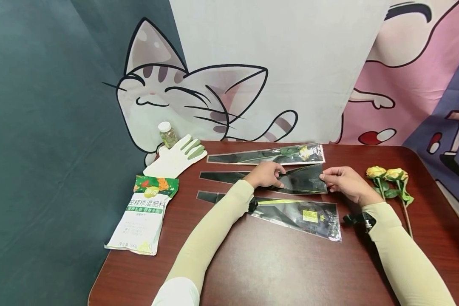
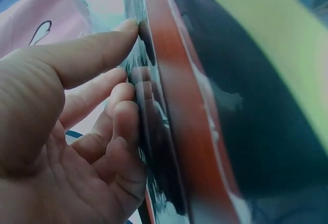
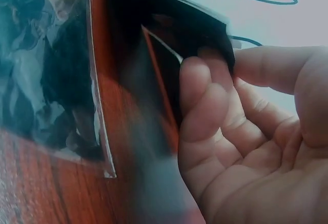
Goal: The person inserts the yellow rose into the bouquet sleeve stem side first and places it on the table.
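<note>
Three long tapered flower sleeves lie side by side on the table. My right hand (image 1: 342, 182) pinches the wide right end of the middle black sleeve (image 1: 300, 180); in the right wrist view that end is lifted a little, thumb on one side and fingers on the other. On the same sleeve, farther left, rests my left hand (image 1: 267, 175), its thumb and fingertips spread apart and touching the film. The back sleeve (image 1: 258, 157) shows a pale yellow rose (image 1: 305, 152) inside. A yellow label (image 1: 310, 216) marks the front sleeve (image 1: 329, 216), partly under my left forearm.
Two yellow roses (image 1: 386, 173) with stems lie right of my right hand. At the left are a fertilizer bag (image 1: 139, 223), white gloves (image 1: 168, 161) with green fingertips and a white-capped jar (image 1: 168, 135). A cartoon-print cloth (image 1: 310, 51) hangs behind the brown table (image 1: 275, 263).
</note>
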`<state>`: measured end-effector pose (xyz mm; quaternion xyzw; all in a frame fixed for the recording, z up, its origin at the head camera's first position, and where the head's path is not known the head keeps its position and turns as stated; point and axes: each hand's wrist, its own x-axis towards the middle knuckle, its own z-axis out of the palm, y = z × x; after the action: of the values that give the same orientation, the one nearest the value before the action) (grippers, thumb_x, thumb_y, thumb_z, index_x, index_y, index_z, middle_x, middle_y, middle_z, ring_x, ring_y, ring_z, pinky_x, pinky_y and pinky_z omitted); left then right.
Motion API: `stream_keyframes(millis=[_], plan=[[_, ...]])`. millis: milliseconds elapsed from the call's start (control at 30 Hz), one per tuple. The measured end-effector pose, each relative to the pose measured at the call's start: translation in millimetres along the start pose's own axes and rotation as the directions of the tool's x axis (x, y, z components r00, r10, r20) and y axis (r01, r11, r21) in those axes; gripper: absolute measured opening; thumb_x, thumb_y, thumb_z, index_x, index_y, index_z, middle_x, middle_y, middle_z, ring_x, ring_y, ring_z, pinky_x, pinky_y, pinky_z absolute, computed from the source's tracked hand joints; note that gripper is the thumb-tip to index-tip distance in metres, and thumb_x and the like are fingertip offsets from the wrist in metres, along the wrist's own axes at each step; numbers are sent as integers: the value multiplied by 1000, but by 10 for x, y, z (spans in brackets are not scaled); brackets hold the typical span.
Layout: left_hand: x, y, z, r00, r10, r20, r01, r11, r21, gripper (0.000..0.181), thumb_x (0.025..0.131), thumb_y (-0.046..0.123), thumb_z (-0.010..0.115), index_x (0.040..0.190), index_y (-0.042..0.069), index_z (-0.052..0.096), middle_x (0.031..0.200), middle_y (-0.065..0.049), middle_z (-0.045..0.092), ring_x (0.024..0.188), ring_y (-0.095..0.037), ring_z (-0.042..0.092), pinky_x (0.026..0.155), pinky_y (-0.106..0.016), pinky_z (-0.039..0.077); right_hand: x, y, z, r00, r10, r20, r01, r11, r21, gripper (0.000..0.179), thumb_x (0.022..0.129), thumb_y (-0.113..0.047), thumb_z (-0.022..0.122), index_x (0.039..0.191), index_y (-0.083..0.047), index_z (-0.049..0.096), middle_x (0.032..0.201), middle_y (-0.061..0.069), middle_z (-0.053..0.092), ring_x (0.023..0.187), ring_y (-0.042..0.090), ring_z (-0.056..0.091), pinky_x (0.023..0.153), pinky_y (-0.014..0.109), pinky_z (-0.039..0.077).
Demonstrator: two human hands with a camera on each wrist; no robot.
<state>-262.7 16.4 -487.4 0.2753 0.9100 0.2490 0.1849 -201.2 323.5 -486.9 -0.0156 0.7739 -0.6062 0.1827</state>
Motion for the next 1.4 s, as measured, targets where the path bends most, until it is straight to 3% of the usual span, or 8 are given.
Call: stream_keyframes(millis=[133, 300, 600, 700, 833, 1033, 1400], plan=[[38, 62, 19, 1000, 27, -7, -27, 999, 40, 38, 87, 32, 90, 121, 21, 75, 100, 6, 67, 88, -11, 62, 84, -25, 51, -7, 14, -6, 1000, -2, -12, 3, 1000, 23, 7, 103, -15, 70, 107, -12, 76, 83, -9, 70, 73, 7, 61, 64, 26, 59], [88, 142, 52, 997, 70, -19, -70, 997, 23, 28, 88, 32, 89, 110, 20, 76, 94, 8, 72, 88, -8, 65, 83, -19, 50, -10, 21, 11, 1000, -9, -14, 10, 997, 76, 6, 102, -12, 71, 104, -9, 76, 81, -9, 69, 68, 6, 60, 61, 24, 57], [140, 304, 138, 989, 112, -95, -126, 979, -158, 10, 98, 32, 78, 101, 23, 75, 90, 13, 76, 80, 0, 68, 77, -17, 52, -19, -10, 52, 999, 6, -47, -3, 998, 65, 7, 102, -14, 72, 96, -17, 74, 76, -11, 63, 63, 7, 57, 60, 24, 56], [158, 396, 161, 984, 124, -132, -151, 964, -220, 9, 100, 31, 76, 100, 22, 75, 86, 12, 75, 75, -2, 69, 72, -17, 53, -12, -13, 61, 999, -6, -46, 9, 998, 58, 5, 102, -13, 72, 97, -12, 72, 75, -11, 62, 63, 7, 55, 59, 24, 54], [174, 529, 197, 981, 103, -165, -150, 940, -305, 8, 101, 27, 74, 98, 19, 74, 84, 7, 75, 71, -5, 71, 64, -18, 54, 0, -11, 75, 998, -30, -48, 32, 998, 59, 10, 101, -13, 73, 98, -4, 69, 72, -12, 60, 61, 7, 54, 56, 24, 52], [205, 653, 274, 982, 50, -181, -119, 911, -394, 8, 102, 20, 72, 96, 15, 71, 81, 3, 76, 67, -6, 72, 59, -19, 58, 13, 3, 87, 998, -41, -38, 43, 996, 73, 6, 103, -14, 71, 98, -13, 75, 75, -11, 62, 66, 5, 56, 57, 23, 53], [237, 747, 352, 980, -65, -188, -21, 907, -421, 11, 103, 23, 71, 95, 17, 69, 77, 6, 76, 61, -2, 70, 60, -17, 58, 32, 3, 139, 996, -84, 6, 82, 980, 179, 11, 102, -5, 69, 104, -11, 79, 88, -7, 75, 66, 5, 59, 58, 21, 52]])
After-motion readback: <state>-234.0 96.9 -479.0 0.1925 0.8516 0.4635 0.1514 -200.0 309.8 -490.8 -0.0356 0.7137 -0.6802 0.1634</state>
